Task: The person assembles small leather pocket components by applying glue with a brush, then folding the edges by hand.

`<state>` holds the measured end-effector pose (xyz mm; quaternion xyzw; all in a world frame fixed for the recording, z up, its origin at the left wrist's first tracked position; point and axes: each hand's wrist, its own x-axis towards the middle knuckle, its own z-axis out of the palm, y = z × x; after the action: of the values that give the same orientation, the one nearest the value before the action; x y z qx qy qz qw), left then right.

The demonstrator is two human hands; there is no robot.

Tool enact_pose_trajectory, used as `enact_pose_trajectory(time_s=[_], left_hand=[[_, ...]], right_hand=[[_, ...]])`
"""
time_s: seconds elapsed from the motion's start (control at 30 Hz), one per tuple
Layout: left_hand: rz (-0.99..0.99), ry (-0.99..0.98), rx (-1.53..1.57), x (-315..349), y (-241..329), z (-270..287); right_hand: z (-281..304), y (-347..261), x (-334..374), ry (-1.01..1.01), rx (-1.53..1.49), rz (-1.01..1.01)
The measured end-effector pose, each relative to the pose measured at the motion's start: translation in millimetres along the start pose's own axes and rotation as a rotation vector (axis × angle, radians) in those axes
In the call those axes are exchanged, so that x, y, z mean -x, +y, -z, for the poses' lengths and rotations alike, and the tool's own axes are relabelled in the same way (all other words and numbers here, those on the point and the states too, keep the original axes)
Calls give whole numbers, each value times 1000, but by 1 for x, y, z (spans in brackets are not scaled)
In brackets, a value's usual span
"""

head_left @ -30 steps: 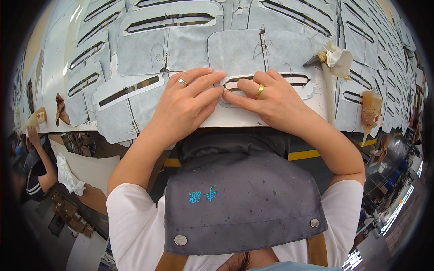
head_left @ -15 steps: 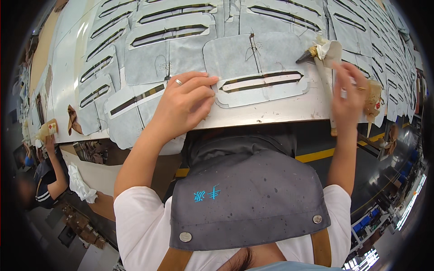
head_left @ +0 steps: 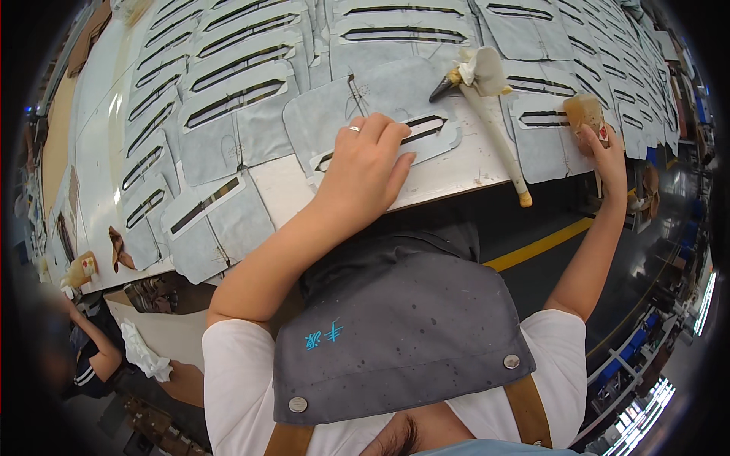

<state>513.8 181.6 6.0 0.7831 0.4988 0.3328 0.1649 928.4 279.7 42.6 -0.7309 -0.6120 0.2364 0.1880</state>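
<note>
Under my left hand lies a grey leather-like panel with a long slot in a pale strip and loose thread at its middle. The hand rests on this strip, fingers bent and side by side, thumb apart, and covers part of the slot. My right hand is closed round a squat, translucent yellowish bottle with a red mark, tilted over a slotted panel at the right. Between my hands lies a pale-handled hammer with a dark pointed head, its handle end past the table edge.
Rows of similar slotted panels cover the white table. A whitish crumpled wad sits by the hammer head. At the far left, a co-worker's arm is near another yellowish bottle. A brown scrap lies near the left edge.
My right hand, earlier raised in front of the bottle, now grips it. My left hand has moved from the panel's left end onto its slot strip. The whole view has shifted.
</note>
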Motion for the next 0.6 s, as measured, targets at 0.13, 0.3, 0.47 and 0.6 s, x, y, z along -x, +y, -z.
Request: enact_pose_trajectory(time_s=[0.13,0.3,0.47,0.6], left_hand=[[106,-40,-98,-9,7,-28],[170,-91,21,-13,-3,-31],[191,-106,171,-12,-3,-19],[192,-62,140,-9,-2,-24]], right_hand=[[7,40,-12,77,-482,-44],[-23,-4,32,47,-1454,63],[-81,-61,68,170,-1420,98],[-110,-77,79,-81,-1372,227]])
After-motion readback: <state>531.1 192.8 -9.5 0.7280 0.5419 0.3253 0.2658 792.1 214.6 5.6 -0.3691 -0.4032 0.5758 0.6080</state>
